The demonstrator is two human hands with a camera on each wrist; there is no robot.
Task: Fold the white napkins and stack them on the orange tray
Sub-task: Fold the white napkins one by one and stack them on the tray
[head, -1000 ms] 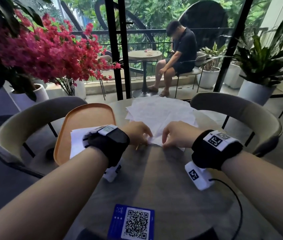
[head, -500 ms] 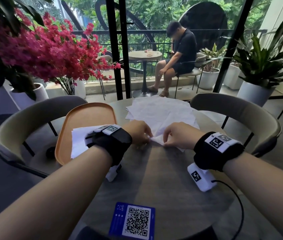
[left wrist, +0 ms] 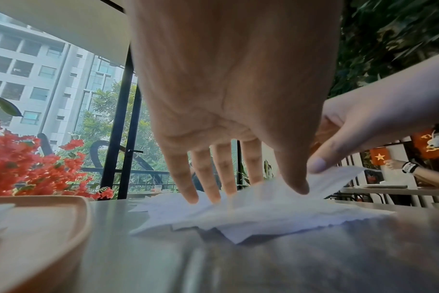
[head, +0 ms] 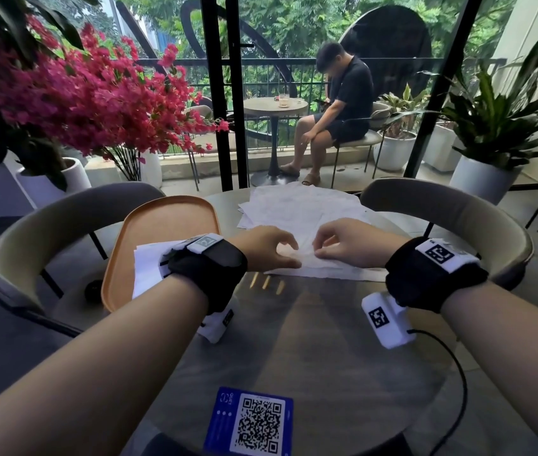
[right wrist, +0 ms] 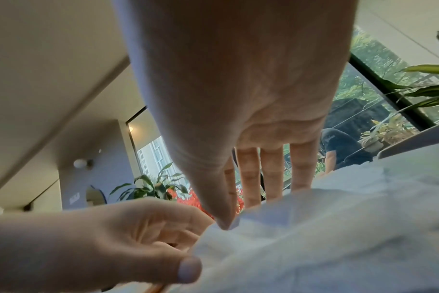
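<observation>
While both hands work near corner of napkin pile, top napkin now lifted slightly off table versus a second ago; fold likely starting. Left hand pinching edge, right hand pinching same sheet just beside. Thin, crumpled, limp. Left of grip: orange tray, folded napkin on it

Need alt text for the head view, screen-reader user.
Both hands, left hand and right hand, work the near edge of a white napkin on a round table. An orange tray at left holds folded napkins; more unfolded napkins lie behind.
</observation>
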